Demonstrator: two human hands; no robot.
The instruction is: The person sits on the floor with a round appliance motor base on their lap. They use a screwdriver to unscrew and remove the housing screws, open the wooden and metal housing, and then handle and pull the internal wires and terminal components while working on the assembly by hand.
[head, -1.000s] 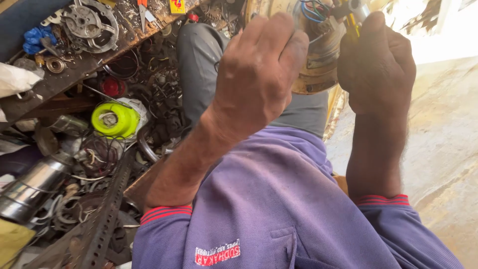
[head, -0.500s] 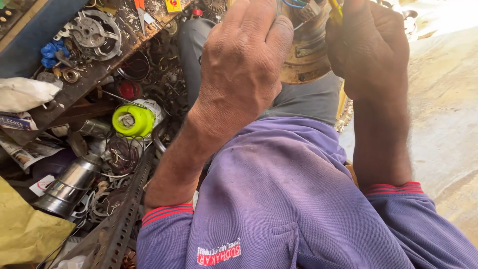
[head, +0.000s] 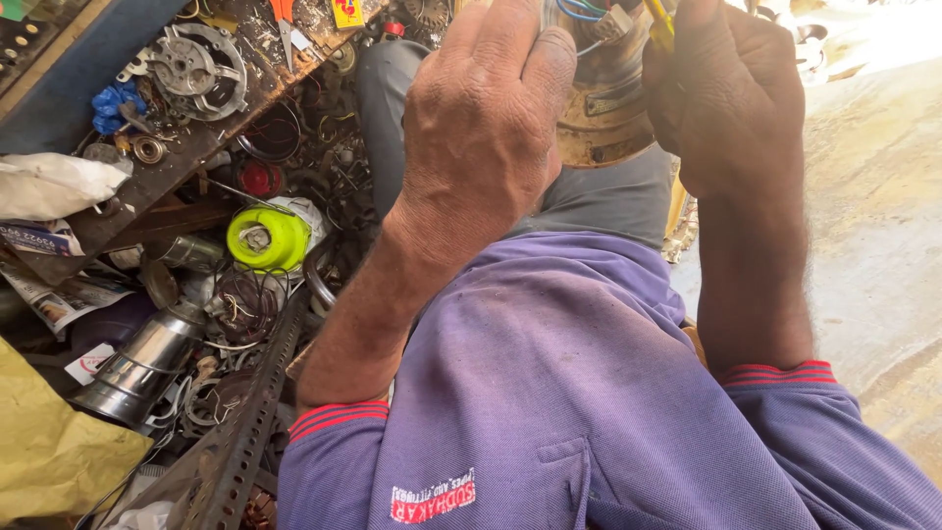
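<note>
At the far left, a steel cylinder (head: 137, 368) lies on the cluttered floor among wires and scrap, and a yellow-green spool (head: 267, 238) rests a little higher, near a perforated metal bar (head: 240, 432). None of these is touched.

In the middle, the left hand (head: 486, 128) is closed around the side of a round, rusty metal motor housing (head: 606, 123), which sits above the person's lap, just over the grey trousers. The fingers wrap behind it, so the exact grip is hidden. The housing looks heavy and stiff, with a rough, dirty surface that probably does not slip; the wide body is the safe place to hold. The blue wires (head: 579, 12) at its top look thin and easy to damage, so they should not carry any weight.

At the right, the right hand (head: 731, 103) is clamped on a thin yellow tool (head: 659, 22), whose tip points at the wires.
</note>
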